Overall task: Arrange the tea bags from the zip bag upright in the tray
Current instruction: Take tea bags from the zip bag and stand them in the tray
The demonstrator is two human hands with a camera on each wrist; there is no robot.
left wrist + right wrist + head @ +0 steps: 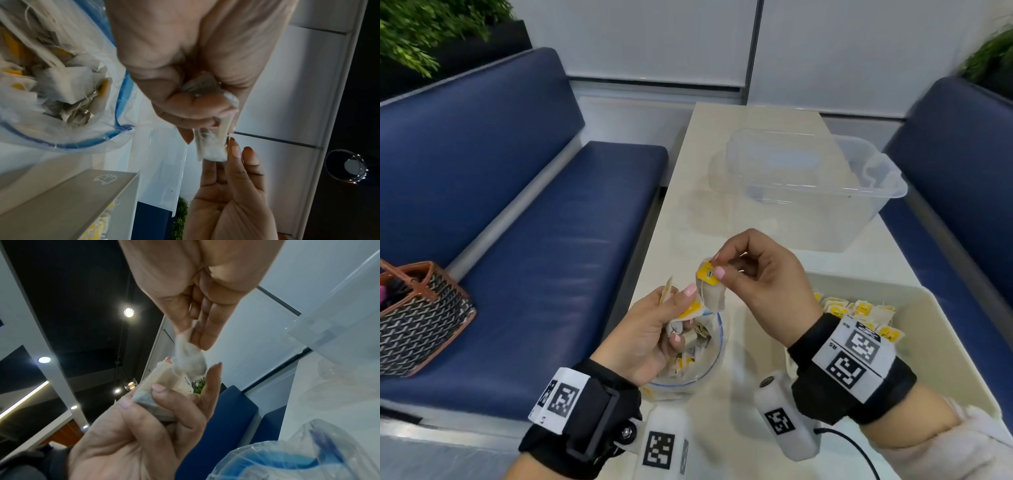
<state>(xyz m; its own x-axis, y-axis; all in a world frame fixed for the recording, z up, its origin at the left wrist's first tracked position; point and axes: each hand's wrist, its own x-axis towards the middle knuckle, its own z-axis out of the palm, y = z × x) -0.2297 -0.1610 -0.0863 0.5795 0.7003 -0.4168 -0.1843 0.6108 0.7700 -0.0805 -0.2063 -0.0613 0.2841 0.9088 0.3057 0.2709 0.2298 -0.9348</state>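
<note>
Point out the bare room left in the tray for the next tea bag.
The tray is crowded at its near-left part, where tea bags stand behind the right hand. The floor is bare toward the far and right walls. The right wrist hides the nearest corner.

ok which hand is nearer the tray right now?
Right. The right hand is raised beside the tray, near its left rim; the left hand is farther left, over the zip bag.
</note>
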